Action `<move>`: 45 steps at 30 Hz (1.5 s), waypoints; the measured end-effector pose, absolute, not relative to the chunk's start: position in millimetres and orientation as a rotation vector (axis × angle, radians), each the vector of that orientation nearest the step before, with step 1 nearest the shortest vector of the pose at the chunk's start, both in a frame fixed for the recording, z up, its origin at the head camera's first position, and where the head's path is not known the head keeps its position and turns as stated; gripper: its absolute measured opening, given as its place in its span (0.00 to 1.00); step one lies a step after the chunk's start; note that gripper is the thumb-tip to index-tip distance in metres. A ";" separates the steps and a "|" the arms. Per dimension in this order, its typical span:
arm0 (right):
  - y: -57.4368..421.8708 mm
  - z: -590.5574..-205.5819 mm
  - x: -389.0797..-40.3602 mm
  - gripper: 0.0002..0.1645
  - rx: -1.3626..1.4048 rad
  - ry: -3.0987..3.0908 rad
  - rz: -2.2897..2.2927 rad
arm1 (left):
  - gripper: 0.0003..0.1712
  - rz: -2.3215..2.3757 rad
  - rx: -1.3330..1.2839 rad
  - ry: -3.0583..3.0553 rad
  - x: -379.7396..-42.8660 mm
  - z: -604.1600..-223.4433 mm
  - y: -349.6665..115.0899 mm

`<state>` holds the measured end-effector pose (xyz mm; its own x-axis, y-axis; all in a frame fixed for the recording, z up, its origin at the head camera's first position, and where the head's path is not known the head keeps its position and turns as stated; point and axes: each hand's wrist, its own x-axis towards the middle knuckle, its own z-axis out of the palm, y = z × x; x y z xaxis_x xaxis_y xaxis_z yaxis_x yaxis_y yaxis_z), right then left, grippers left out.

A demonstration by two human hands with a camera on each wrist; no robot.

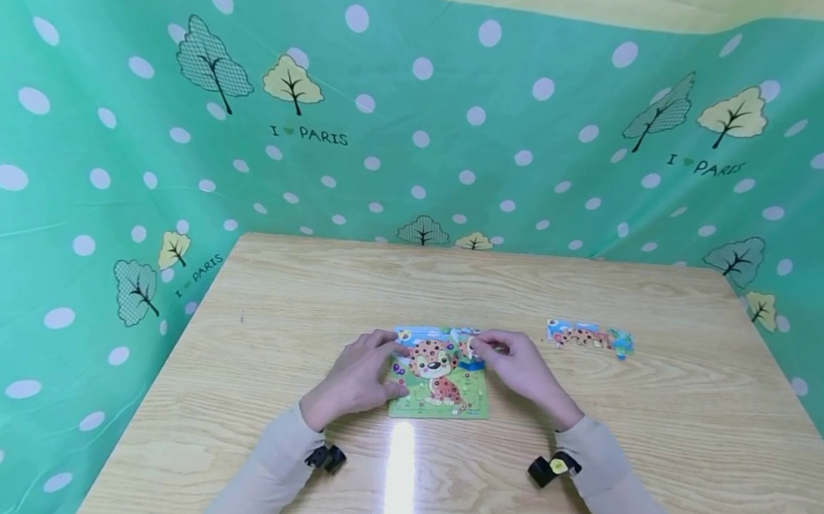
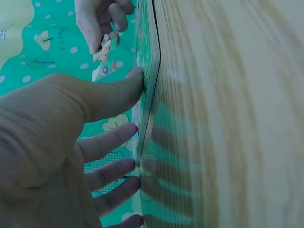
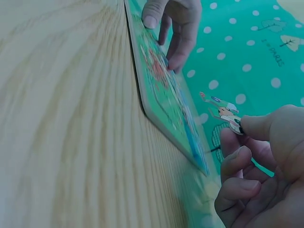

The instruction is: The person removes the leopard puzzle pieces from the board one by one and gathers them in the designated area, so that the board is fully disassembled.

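A jigsaw puzzle [image 1: 439,408] with a spotted leopard cub on green lies flat on the table. My left hand [image 1: 361,371] rests at its left side; the thumb touches the near part and the straight, spread fingers reach the far left edge. Over the upper right of the puzzle, my right hand [image 1: 521,371] pinches a puzzle piece [image 3: 228,115] between thumb and index finger. The piece is tilted above the board in the right wrist view, and the other fingers curl beneath the thumb. In the left wrist view the same piece [image 2: 105,58] hangs from the right fingertips.
Several loose puzzle pieces [image 1: 581,336] lie in a strip on the wooden table [image 1: 263,308], to the right of the puzzle. A green dotted cloth [image 1: 413,106] hangs behind the table and along both sides. Light reflects in a bright streak before the puzzle.
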<state>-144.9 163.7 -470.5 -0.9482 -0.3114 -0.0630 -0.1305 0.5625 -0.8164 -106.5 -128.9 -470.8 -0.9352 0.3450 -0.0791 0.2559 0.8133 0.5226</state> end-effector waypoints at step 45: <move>286.0 -477.0 -150.4 0.29 -0.152 2.838 -1.075 | 0.36 0.763 0.492 2.828 -106.0 -470.1 -130.5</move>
